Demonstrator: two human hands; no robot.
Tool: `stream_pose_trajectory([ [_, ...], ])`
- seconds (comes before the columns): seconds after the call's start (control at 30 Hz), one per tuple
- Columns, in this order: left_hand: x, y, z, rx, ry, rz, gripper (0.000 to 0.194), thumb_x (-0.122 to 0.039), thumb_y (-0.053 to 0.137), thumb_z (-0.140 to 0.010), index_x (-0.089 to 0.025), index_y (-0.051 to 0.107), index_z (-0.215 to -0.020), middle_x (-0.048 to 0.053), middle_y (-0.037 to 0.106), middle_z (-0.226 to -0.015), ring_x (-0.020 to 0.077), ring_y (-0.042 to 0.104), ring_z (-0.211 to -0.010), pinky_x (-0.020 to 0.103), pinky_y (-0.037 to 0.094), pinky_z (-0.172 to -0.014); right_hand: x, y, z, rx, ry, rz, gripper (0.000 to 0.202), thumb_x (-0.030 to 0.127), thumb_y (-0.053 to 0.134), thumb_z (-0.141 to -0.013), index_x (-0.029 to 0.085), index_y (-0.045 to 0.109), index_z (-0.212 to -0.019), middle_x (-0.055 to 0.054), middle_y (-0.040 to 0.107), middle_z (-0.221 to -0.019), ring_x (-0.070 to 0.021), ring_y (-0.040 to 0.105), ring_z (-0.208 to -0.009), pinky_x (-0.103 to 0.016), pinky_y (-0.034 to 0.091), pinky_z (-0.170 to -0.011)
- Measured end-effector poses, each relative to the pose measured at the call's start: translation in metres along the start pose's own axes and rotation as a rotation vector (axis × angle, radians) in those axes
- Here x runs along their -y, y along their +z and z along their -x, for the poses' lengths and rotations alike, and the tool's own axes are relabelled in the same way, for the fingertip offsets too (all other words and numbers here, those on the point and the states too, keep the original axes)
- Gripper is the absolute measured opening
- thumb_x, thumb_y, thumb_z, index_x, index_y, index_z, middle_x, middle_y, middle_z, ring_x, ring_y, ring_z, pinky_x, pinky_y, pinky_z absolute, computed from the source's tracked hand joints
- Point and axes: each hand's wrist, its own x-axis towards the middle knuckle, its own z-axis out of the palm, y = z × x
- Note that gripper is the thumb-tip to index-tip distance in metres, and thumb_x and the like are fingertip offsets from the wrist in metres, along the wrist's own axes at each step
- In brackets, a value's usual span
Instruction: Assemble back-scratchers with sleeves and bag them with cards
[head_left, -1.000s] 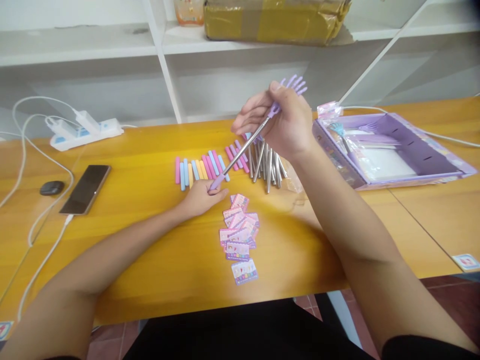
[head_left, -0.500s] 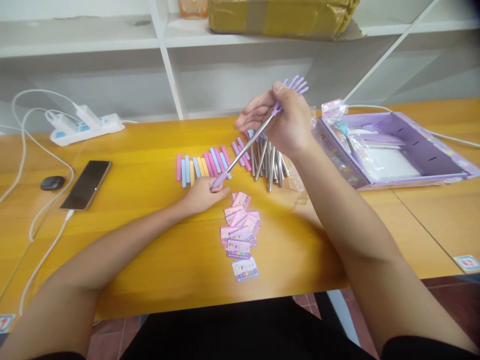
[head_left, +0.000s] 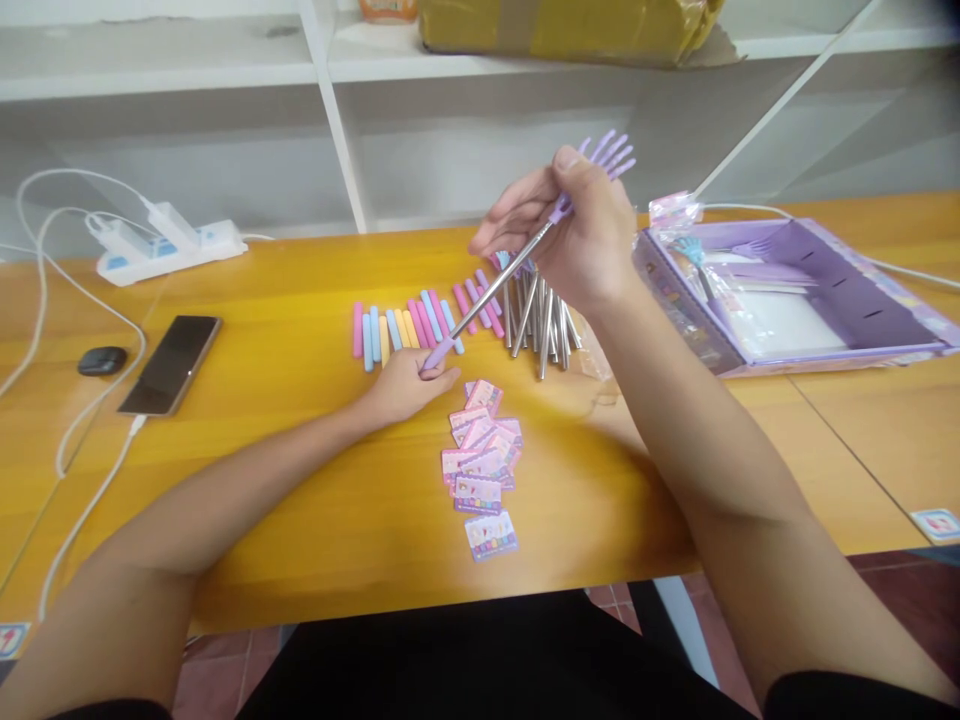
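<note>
A metal rod with a purple grip and a purple hand-shaped head, a back scratcher (head_left: 517, 262), slants up to the right above the table. My left hand (head_left: 409, 385) is closed round its purple grip. My right hand (head_left: 574, 225) is raised at the upper end, thumb against the base of the purple head, its other fingers loosely curled. Below the rod lie several coloured tubes (head_left: 405, 328) in pink, blue and yellow. Beside them is a pile of metal rods (head_left: 538, 325). Printed cards (head_left: 484, 455) lie scattered nearer the front edge.
A purple box (head_left: 832, 290) with wrapped items stands at the right. On the left are a phone (head_left: 171, 365), a black mouse-like object (head_left: 103, 361), a power strip (head_left: 172, 252) and white cables. A taped carton (head_left: 562, 28) sits on the shelf (head_left: 480, 68) behind.
My right hand and the scratcher's head have shifted slightly up and to the right. My left hand stays on the grip, nearly unmoved.
</note>
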Motion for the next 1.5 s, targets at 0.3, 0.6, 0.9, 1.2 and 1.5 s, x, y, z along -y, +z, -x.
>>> stream_pose_trajectory([
  [0.3,0.000,0.001,0.000,-0.003,-0.012,0.004,0.051,-0.038,0.068,-0.085,-0.024,0.023,-0.065,-0.006,0.028,-0.063,0.0119,0.026,-0.061,0.031,0.024,-0.062,-0.006,0.004,0.005,0.005,0.027,-0.035,0.059,0.083,0.065,-0.094,0.026,0.071,-0.077,-0.008,0.078,-0.078,-0.0316,0.083,-0.088,-0.044,0.071,-0.077],
  [0.6,-0.001,0.001,0.000,-0.013,0.000,0.019,0.051,-0.037,0.067,-0.087,-0.024,0.022,-0.066,-0.006,0.027,-0.064,0.0122,0.026,-0.062,0.031,0.025,-0.064,-0.017,0.010,0.010,0.101,-0.063,-0.002,0.072,0.090,0.057,-0.095,0.024,0.081,-0.079,-0.010,0.080,-0.080,-0.0290,0.081,-0.079,-0.044,0.069,-0.080],
  [0.9,0.003,0.002,-0.001,-0.041,0.010,-0.015,0.051,-0.038,0.067,-0.087,-0.024,0.022,-0.066,-0.006,0.027,-0.063,0.0119,0.027,-0.061,0.032,0.023,-0.064,-0.022,0.014,0.013,0.111,-0.061,0.019,0.076,0.095,0.052,-0.094,0.026,0.078,-0.075,-0.010,0.080,-0.081,-0.0300,0.080,-0.079,-0.048,0.070,-0.078],
  [1.2,0.003,0.002,-0.001,-0.045,-0.007,-0.012,0.050,-0.040,0.067,-0.086,-0.025,0.023,-0.066,-0.007,0.026,-0.063,0.0116,0.027,-0.061,0.032,0.024,-0.064,-0.024,0.021,0.019,0.190,0.008,0.069,0.078,0.101,0.054,-0.087,0.026,0.070,-0.078,-0.012,0.080,-0.087,-0.0315,0.080,-0.083,-0.047,0.071,-0.072],
  [1.5,0.006,0.003,-0.001,-0.041,0.041,0.023,0.051,-0.038,0.066,-0.087,-0.025,0.022,-0.065,-0.006,0.027,-0.063,0.0119,0.028,-0.061,0.032,0.026,-0.065,-0.031,0.023,0.022,0.223,0.037,0.198,0.068,0.095,0.059,-0.090,0.028,0.065,-0.085,-0.012,0.079,-0.089,-0.0353,0.079,-0.102,-0.049,0.070,-0.073],
])
